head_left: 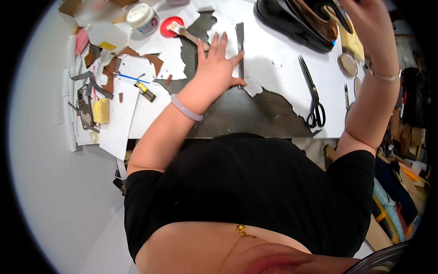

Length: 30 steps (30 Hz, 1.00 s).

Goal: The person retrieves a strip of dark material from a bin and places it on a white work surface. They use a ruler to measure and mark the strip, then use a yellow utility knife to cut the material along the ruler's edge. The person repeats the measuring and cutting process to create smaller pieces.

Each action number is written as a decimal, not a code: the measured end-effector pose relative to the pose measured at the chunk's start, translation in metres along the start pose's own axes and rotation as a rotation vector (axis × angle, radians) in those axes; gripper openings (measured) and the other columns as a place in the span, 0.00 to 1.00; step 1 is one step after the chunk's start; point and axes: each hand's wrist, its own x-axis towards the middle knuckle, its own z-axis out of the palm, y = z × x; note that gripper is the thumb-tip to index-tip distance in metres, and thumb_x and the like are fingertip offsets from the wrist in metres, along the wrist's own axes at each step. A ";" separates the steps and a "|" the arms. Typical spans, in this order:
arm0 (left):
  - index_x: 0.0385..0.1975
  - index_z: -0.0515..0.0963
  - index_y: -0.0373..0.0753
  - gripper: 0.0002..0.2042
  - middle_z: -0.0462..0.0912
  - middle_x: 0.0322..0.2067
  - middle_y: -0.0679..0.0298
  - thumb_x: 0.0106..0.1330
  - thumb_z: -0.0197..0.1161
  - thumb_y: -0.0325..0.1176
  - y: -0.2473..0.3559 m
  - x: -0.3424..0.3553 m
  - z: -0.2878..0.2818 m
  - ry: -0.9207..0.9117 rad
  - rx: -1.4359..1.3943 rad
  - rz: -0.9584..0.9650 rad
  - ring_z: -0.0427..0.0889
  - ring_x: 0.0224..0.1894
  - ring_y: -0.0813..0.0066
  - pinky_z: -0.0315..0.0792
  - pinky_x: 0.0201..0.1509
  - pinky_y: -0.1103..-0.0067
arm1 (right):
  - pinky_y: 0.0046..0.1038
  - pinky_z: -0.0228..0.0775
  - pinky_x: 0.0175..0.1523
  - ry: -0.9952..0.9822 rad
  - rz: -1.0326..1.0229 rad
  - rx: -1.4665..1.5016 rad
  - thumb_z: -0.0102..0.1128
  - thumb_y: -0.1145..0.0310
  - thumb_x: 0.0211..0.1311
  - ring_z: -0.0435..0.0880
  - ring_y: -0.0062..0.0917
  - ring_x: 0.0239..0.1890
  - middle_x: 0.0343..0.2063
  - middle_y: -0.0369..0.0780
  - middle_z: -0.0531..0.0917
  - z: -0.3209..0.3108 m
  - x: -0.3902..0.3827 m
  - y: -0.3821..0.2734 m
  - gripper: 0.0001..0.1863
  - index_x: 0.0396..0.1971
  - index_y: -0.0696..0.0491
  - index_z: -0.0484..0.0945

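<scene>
My left hand (214, 66) lies over the worktable with its fingers spread, holding nothing. Its thumb and index finger reach a narrow dark grey strip (240, 50) that runs away from me on white sheet material. Beside the fingertips rests the wooden handle of a flat brush (185, 34), whose pale bristles lie on a red round lid (166, 27). My right hand (369, 20) is raised at the upper right, near a glossy black and copper appliance (296, 23) shaped like a clothes iron. The top edge cuts off its fingers, so its grip is hidden.
Black-handled scissors (315, 107) lie right of centre. An open white jar (142, 20) stands at the far left, near brown scraps (109, 73). A yellow-and-dark cutter (145, 91), a phone (85, 105) and a yellow block (101, 111) lie left. A round beige piece (348, 65) sits right.
</scene>
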 end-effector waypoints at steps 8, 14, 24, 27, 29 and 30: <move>0.68 0.76 0.61 0.40 0.55 0.76 0.41 0.51 0.75 0.62 0.006 0.005 0.001 -0.015 0.030 0.003 0.49 0.80 0.39 0.39 0.78 0.38 | 0.27 0.79 0.55 -0.506 -0.063 -0.025 0.64 0.63 0.73 0.88 0.27 0.47 0.46 0.40 0.90 0.011 -0.080 0.115 0.14 0.52 0.51 0.87; 0.68 0.77 0.62 0.40 0.56 0.76 0.42 0.51 0.76 0.62 0.008 0.004 -0.003 -0.026 0.064 -0.032 0.51 0.79 0.39 0.38 0.78 0.38 | 0.27 0.78 0.55 -0.665 0.050 -0.024 0.66 0.63 0.71 0.87 0.28 0.44 0.45 0.38 0.90 0.043 -0.083 0.139 0.14 0.53 0.50 0.86; 0.69 0.76 0.61 0.41 0.56 0.76 0.43 0.50 0.78 0.59 0.012 0.010 -0.016 -0.057 0.052 -0.035 0.51 0.80 0.41 0.40 0.79 0.40 | 0.34 0.76 0.54 -0.669 -0.204 -0.181 0.65 0.68 0.67 0.86 0.38 0.44 0.38 0.43 0.87 0.065 -0.076 0.115 0.09 0.45 0.54 0.83; 0.68 0.76 0.55 0.40 0.57 0.75 0.39 0.52 0.77 0.58 0.012 0.011 -0.021 -0.094 0.055 -0.027 0.52 0.78 0.38 0.41 0.78 0.40 | 0.41 0.75 0.52 -0.728 -0.049 -0.129 0.61 0.68 0.67 0.84 0.45 0.44 0.35 0.45 0.85 0.062 -0.068 0.105 0.07 0.39 0.54 0.83; 0.67 0.77 0.47 0.38 0.56 0.73 0.33 0.56 0.75 0.55 0.012 0.014 -0.029 -0.157 0.028 -0.031 0.52 0.77 0.33 0.38 0.78 0.39 | 0.40 0.75 0.52 -0.757 -0.050 -0.194 0.61 0.69 0.66 0.84 0.45 0.44 0.35 0.45 0.85 0.059 -0.068 0.106 0.07 0.39 0.54 0.83; 0.67 0.77 0.46 0.38 0.56 0.73 0.32 0.56 0.75 0.55 0.012 0.015 -0.029 -0.160 0.020 -0.032 0.52 0.77 0.33 0.37 0.78 0.39 | 0.40 0.75 0.52 -0.763 -0.041 -0.220 0.61 0.70 0.65 0.84 0.45 0.45 0.35 0.47 0.85 0.057 -0.068 0.105 0.07 0.39 0.55 0.83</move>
